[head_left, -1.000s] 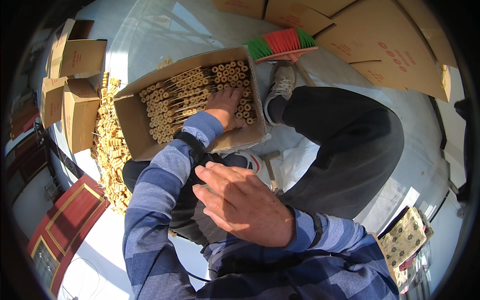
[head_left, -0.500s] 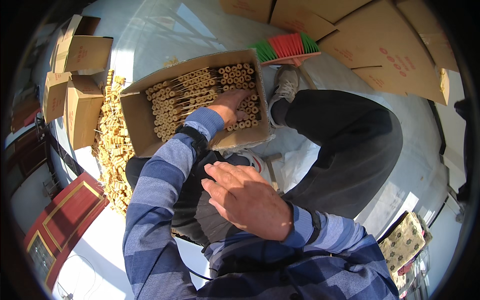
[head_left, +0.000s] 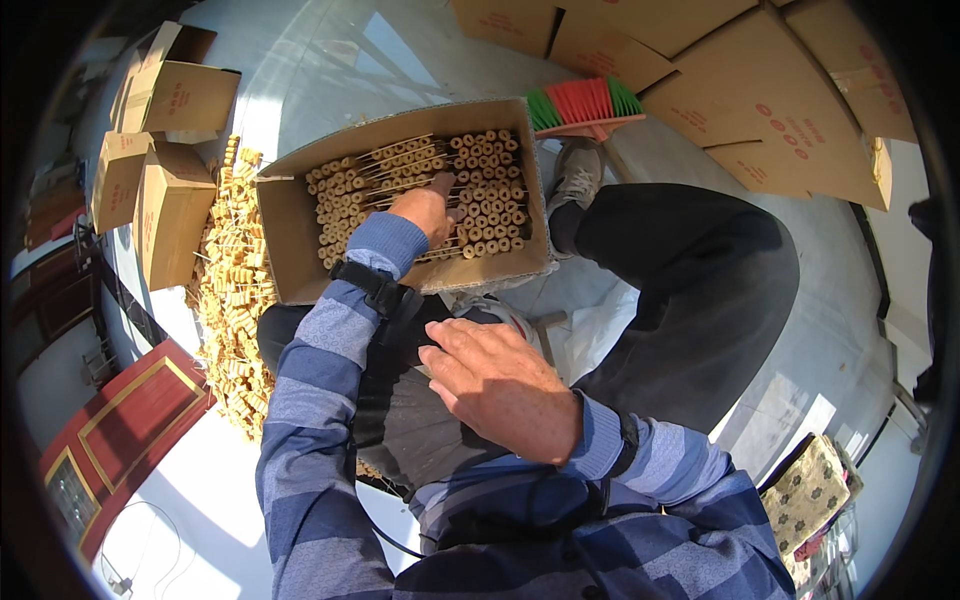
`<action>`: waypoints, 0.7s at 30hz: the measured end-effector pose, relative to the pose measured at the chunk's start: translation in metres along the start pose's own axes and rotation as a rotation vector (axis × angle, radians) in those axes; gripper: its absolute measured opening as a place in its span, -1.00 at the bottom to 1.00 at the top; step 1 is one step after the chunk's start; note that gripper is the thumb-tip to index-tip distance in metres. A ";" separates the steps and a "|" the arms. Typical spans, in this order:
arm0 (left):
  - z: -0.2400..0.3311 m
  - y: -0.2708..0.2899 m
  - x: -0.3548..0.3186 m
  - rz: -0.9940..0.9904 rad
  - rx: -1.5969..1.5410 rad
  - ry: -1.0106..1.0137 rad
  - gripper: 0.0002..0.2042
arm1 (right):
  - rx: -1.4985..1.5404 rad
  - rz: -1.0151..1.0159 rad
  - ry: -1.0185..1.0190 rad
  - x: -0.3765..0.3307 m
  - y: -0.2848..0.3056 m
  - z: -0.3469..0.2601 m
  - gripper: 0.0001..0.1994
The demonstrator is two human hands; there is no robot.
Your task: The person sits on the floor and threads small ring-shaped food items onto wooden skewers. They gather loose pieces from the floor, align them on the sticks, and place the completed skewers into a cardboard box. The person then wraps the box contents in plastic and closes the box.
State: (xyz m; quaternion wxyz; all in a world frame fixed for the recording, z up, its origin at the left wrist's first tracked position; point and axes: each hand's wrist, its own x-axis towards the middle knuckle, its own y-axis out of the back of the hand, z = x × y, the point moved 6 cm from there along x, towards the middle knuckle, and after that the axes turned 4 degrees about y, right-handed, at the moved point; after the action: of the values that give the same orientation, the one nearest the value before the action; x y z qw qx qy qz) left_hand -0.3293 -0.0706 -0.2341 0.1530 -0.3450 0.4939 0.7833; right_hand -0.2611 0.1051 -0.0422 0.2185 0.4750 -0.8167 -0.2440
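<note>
An open cardboard box [head_left: 290,225] stands in front of me, packed with thin sticks threaded with tan ring-shaped pieces [head_left: 490,190]. The ring ends face up in blocks at the left and right, with bare sticks showing across the middle. My left hand [head_left: 425,212] reaches into the box and rests on the sticks near its middle. Its thumb and index finger are apart; the other fingers are partly hidden. My right hand [head_left: 510,390] hovers over my lap, palm down, fingers stretched out and holding nothing.
A long heap of similar loose skewers [head_left: 232,310] lies left of the box. Several cardboard boxes [head_left: 180,215] stand beyond it. A red and green broom head [head_left: 585,105] lies past the box's far right corner, near my shoe. Flattened cartons [head_left: 760,120] lean at upper right.
My left hand has moved left from the right-hand block of ring ends to the middle of the box, uncovering that block. My right hand stays over my lap, nearly still.
</note>
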 end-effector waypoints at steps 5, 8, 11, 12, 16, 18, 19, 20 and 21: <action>-0.019 -0.044 0.020 -0.210 -0.089 0.105 -0.27 | -0.017 -0.030 -0.003 -0.001 -0.005 -0.001 -0.70; -0.033 -0.069 0.034 -0.428 -0.834 0.321 -0.23 | -0.029 -0.039 -0.011 -0.001 -0.006 -0.001 -0.71; -0.030 -0.067 0.035 -0.321 -0.752 0.227 -0.21 | -0.027 -0.047 -0.002 0.000 -0.006 -0.001 -0.72; -0.027 -0.062 0.032 -0.254 -0.616 0.174 -0.20 | -0.026 -0.044 0.000 0.000 -0.007 -0.002 -0.72; 0.004 -0.044 0.018 -0.141 -0.129 0.004 -0.27 | -0.020 -0.074 0.008 0.002 -0.012 -0.003 -0.72; 0.015 -0.028 0.012 -0.081 -0.095 -0.070 -0.28 | -0.007 -0.077 0.012 0.002 -0.014 -0.004 -0.71; 0.017 -0.024 0.011 -0.110 -0.081 -0.071 -0.27 | -0.001 -0.089 0.015 0.001 -0.015 -0.004 -0.71; 0.021 -0.022 0.009 -0.131 -0.047 -0.065 -0.27 | -0.019 -0.082 0.020 0.001 -0.015 -0.005 -0.70; 0.025 -0.019 0.007 -0.142 -0.013 -0.048 -0.27 | -0.037 -0.086 0.028 0.001 -0.015 -0.005 -0.69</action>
State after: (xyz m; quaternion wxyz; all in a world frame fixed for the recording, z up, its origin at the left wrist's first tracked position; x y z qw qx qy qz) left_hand -0.3329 -0.0405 -0.2446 0.2179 -0.3611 0.4593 0.7818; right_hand -0.2484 0.0967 -0.0476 0.2280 0.5088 -0.7878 -0.2616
